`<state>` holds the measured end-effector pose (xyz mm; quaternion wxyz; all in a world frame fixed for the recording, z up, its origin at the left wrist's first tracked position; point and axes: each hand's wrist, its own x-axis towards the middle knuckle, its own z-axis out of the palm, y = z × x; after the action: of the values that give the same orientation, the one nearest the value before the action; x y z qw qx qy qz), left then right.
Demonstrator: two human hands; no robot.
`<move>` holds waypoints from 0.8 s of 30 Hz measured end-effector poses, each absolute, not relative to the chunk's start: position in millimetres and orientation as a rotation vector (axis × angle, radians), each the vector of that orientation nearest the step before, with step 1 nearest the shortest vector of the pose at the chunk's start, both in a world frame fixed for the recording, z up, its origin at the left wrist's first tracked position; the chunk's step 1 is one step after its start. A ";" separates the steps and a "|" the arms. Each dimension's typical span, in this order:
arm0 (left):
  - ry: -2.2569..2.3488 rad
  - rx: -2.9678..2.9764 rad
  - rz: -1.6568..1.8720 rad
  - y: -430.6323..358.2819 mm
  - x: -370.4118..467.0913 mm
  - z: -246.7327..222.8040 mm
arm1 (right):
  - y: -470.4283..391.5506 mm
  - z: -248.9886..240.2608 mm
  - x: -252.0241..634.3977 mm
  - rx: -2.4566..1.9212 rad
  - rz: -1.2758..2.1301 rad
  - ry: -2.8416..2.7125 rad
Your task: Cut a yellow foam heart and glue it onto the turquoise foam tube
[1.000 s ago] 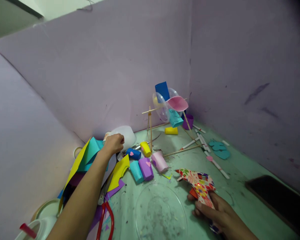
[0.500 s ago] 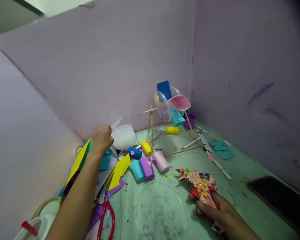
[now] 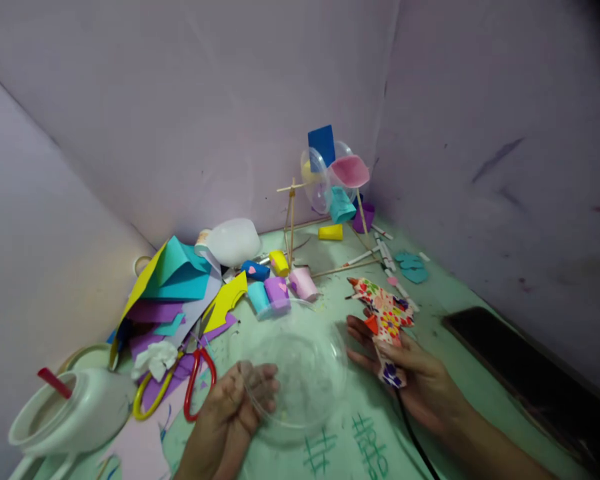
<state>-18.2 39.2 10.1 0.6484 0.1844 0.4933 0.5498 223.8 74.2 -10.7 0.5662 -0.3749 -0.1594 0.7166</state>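
My left hand (image 3: 235, 407) grips the left rim of a clear round plastic lid (image 3: 300, 373), raised over the table. In my right hand (image 3: 415, 373) is a glue gun (image 3: 387, 310) wrapped in floral paper, its nozzle pointing up and left and a black cord hanging below. Just behind the lid lie small paper cups: turquoise (image 3: 258, 297), purple (image 3: 277, 291), pink (image 3: 304, 283), yellow (image 3: 279, 263) and blue (image 3: 256, 270). Farther back, a stick frame (image 3: 292, 223) carries clear discs with a blue cup (image 3: 321, 147), a pink cup (image 3: 351, 171) and a turquoise cup (image 3: 342, 205).
Red-handled scissors (image 3: 191, 383), yellow-handled scissors (image 3: 153, 400) and coloured paper (image 3: 180, 280) are on the left, near a white container (image 3: 93, 410). A white bottle (image 3: 234, 241) lies at the back. A dark phone (image 3: 510, 367) and rolled paper sticks (image 3: 386, 257) are on the right.
My left hand has come back from the paper pile and taken hold of the clear lid, which is now off the table. The glue gun is still in my right hand. The view has tilted down.
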 end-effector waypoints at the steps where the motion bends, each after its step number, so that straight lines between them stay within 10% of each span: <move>1: 1.099 0.368 1.221 29.7 -14.9 0.3 | 73.0 -9.0 222.3 -0.866 1.714 -0.367; 24: 1.507 0.712 1.185 19.7 8.4 -18.0 | 63.9 -20.4 225.2 -1.114 1.451 -0.889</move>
<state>8.4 19.7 -18.0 0.5213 0.2971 0.6290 0.4944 225.2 63.9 -20.4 0.5261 -0.4659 -0.3717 0.6067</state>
